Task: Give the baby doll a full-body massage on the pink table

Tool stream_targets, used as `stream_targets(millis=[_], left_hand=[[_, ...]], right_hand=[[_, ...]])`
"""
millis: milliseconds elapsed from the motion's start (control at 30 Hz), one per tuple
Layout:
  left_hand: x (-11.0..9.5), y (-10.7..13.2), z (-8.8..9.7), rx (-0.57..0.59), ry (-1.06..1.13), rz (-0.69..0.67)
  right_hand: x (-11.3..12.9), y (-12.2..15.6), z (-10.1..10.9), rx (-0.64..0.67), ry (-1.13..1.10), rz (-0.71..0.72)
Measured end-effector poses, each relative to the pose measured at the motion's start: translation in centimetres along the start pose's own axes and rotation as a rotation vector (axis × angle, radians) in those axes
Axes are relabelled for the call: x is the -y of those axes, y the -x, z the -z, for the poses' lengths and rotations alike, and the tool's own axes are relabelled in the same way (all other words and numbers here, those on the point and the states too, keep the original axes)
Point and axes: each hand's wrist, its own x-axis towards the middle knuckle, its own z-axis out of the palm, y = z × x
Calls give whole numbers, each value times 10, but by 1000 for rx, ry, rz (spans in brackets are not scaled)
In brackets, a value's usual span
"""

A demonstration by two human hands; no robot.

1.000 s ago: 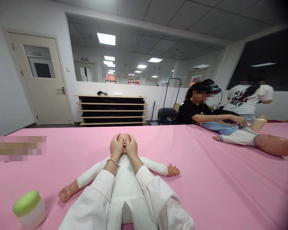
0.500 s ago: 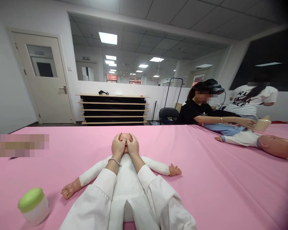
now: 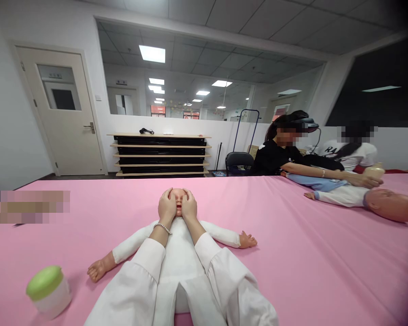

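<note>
A baby doll [image 3: 179, 256] in a white suit lies on its back on the pink-covered table [image 3: 292, 267], arms spread to both sides. My left hand [image 3: 167, 204] is wrapped round the left side of its head, with a beaded bracelet [image 3: 163, 227] at the wrist. Opposite it, my right hand [image 3: 189, 204] cups the head's right side. Between my thumbs the doll's nose and open mouth show; its cheeks are covered by my hands. A jar [image 3: 50, 292] with a green lid stands at the lower left, apart from my hands.
On the right, a seated person [image 3: 275, 156] in black and a headset reaches over another doll [image 3: 347, 195], a hand at a pale bottle [image 3: 374, 171]. Behind is a person [image 3: 363, 154] in white. A blurred patch [image 3: 27, 207] covers the left edge. Stacked shelves [image 3: 161, 155] stand beyond the table.
My thumbs have slid outward from the middle of the doll's face towards its cheeks, uncovering nose and mouth. The seated person's hand has moved right; the person in white has bent lower.
</note>
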Motion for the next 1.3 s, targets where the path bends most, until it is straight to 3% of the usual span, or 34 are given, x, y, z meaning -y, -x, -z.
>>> stream_targets(millis=[267,733,1033,1300], left_hand=[[3,0,0,12,3,-22],[4,-3,-3,1,21,4],[3,0,-1,9,12,-30],[5,-2,-2,7,15,-32]], right_hand=[[-6,0,-1,-4,-14,66],[-8,-4,-3,-31,-51,-24],[-9,-2,-3,-19,-31,74],[-7,-2,-2,-10,-41,30]])
